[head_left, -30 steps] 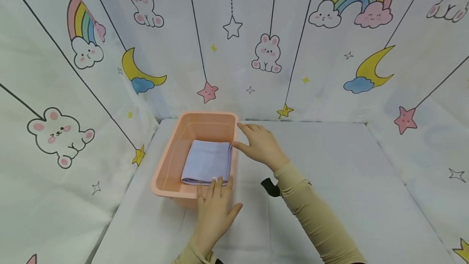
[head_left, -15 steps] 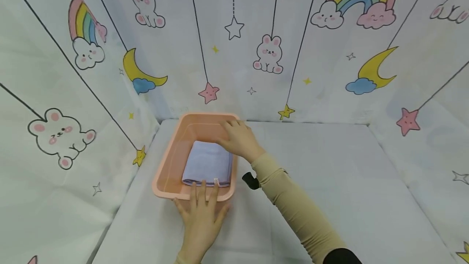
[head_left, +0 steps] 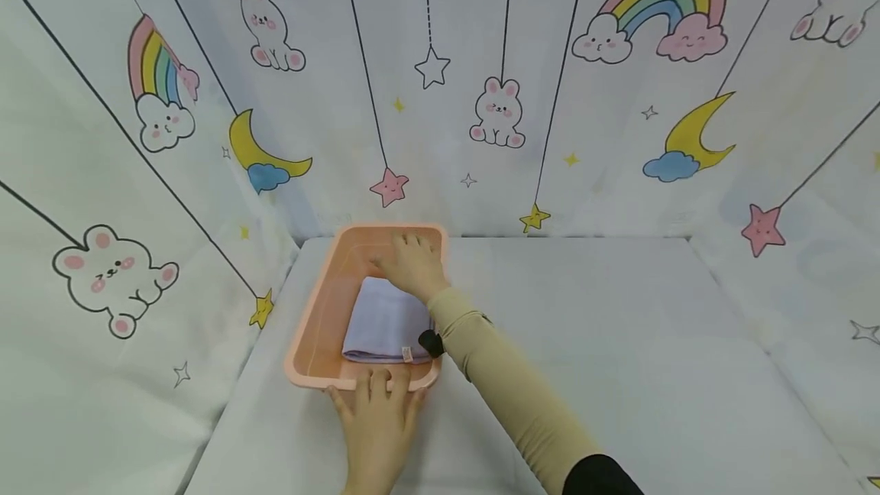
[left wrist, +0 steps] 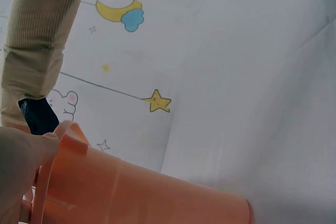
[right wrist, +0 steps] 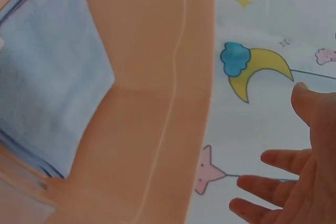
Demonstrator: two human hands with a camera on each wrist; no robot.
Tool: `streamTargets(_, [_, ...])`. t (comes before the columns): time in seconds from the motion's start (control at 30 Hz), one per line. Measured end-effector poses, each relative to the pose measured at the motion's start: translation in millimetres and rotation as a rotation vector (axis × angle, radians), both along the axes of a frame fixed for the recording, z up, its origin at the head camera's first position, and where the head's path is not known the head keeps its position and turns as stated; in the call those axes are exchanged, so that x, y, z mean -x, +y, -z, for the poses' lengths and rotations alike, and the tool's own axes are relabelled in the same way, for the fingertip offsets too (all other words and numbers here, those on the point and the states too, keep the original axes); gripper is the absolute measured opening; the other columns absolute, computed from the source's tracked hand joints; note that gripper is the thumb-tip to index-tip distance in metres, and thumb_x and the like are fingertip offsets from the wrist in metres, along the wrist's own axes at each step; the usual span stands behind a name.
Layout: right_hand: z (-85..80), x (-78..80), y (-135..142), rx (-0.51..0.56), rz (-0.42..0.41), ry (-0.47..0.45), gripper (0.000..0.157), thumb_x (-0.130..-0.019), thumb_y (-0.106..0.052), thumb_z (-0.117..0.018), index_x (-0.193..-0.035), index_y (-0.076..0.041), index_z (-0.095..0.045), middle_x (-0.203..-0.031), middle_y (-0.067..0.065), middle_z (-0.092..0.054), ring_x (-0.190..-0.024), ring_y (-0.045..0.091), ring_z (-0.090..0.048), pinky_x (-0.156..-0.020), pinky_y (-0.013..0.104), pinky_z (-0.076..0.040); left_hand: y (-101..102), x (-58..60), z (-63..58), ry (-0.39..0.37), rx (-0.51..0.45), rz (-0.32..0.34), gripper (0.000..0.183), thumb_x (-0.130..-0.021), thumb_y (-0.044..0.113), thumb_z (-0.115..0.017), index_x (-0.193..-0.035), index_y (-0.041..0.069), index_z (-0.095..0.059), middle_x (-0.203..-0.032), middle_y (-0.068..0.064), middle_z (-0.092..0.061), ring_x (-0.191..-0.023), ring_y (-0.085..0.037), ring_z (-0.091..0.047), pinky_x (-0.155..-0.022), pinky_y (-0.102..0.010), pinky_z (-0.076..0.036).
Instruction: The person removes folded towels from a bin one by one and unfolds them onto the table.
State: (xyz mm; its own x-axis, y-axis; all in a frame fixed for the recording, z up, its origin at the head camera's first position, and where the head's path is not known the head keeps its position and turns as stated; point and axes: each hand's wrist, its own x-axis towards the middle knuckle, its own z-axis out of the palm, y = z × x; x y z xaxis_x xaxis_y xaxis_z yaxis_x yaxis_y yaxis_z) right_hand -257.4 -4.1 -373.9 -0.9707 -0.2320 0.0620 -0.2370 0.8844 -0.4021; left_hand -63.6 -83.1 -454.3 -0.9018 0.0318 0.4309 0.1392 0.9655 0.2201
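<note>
Pale hangings (head_left: pixel 598 166) printed with rabbits, moons, stars and rainbows rise beyond both hands and at either side, and we see them meet a white-covered table (head_left: pixel 619 373) beneath our wrists. Just ahead of the left hand (head_left: pixel 376 434) sits a peach plastic tub (head_left: pixel 328 312); that hand grips the near rim, its middle fingers bent over the edge. Our right hand (head_left: pixel 415 270) reaches above the far end of the tub, its fingers spread and holding nothing; its wrist view shows them apart from the tub wall, though we cannot tell how near the far rim they come. Between the two hands, on the tub's floor, lies a folded lavender cloth (head_left: pixel 385 323), its white tag (head_left: pixel 407 354) just beyond the left fingertips and its right edge partly hidden under the right forearm. We judge the tub light and fairly stiff, with smooth walls that may slip under flat fingers, so the flared rim before each hand looks the surest hold. The cloth should be soft, limp and unbreakable, best taken by its layered folds so that they stay together. Around the hands, the table cover looks smooth, with faint creases near the left forearm.
</note>
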Motion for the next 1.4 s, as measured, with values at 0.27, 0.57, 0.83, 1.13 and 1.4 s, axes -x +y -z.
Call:
streamTargets(0.27, [25.6,9.7,-13.2,0.008,0.042,-0.087,0.068,-0.090,-0.058,-0.044,-0.142,-0.015,-0.038,-0.145,0.010,-0.041,-0.134,0.032,-0.036,-0.105,0.052,-0.035,3.0,0.7,0.4,-0.017,0.013,-0.010,0.033,-0.084,0.044,-0.060,-0.105,0.019,-0.062,-0.096,-0.007,-0.058,-0.107,-0.030,-0.050,-0.095,-0.077,-0.021])
streamTargets(0.57, [48.5,26.8,-27.8,-0.014,0.107,-0.122,0.055,-0.087,-0.060,-0.049,-0.117,-0.015,-0.060,-0.126,0.008,-0.058,-0.116,0.030,-0.052,-0.091,0.050,-0.046,2.4,1.7,0.5,-0.044,-0.004,-0.019,0.030,-0.084,0.043,-0.062,-0.103,0.021,-0.061,-0.096,-0.006,-0.058,-0.106,-0.029,-0.050,-0.097,-0.077,-0.021])
streamTargets(0.83, [79.2,24.2,-36.9,-0.101,0.125,-0.231,0.054,-0.088,-0.059,-0.048,-0.119,-0.017,-0.061,-0.135,0.006,-0.050,-0.126,0.027,-0.043,-0.100,0.054,-0.039,2.8,-2.6,1.8,-0.044,0.000,-0.037,0.031,-0.081,0.045,-0.064,-0.101,0.022,-0.062,-0.097,-0.007,-0.060,-0.107,-0.030,-0.052,-0.094,-0.078,-0.023])
streamTargets(1.13, [77.1,26.2,-40.3,-0.275,0.148,-0.177,0.060,-0.089,-0.059,-0.047,-0.133,-0.017,-0.049,-0.137,0.005,-0.049,-0.128,0.025,-0.040,-0.106,0.048,-0.033,4.5,-2.9,2.8,-0.057,-0.009,-0.053,0.032,-0.081,0.045,-0.063,-0.102,0.022,-0.063,-0.098,-0.006,-0.061,-0.107,-0.029,-0.052,-0.095,-0.078,-0.022])
streamTargets(1.4, [89.6,30.1,-49.6,-0.304,0.137,-0.181,0.064,-0.087,-0.057,-0.051,-0.137,-0.017,-0.044,-0.142,0.006,-0.044,-0.134,0.026,-0.034,-0.110,0.049,-0.028,5.4,-4.2,0.6,-0.120,0.006,-0.066,0.032,-0.081,0.045,-0.063,-0.104,0.023,-0.061,-0.100,-0.003,-0.058,-0.108,-0.027,-0.051,-0.097,-0.076,-0.021])
